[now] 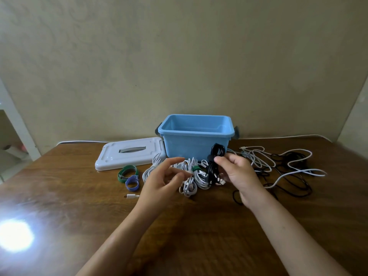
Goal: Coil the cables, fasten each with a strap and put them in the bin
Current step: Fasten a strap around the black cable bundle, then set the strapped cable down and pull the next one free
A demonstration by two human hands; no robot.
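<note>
Black coil (214,166) upright, long axis vertical, pinched in right fingers (220,160) just in front of blue bin (196,143) and below its rim, bin beyond; left hand (163,177) spread, holding nothing, above white bundles (191,176) on counter (79,196).

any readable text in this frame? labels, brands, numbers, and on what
None readable.
Blue bin: no label or print shows.
Grey lid: no lettering shows.
Green strap and purple strap: no print shows.
Cable plugs: too small to tell.
</note>
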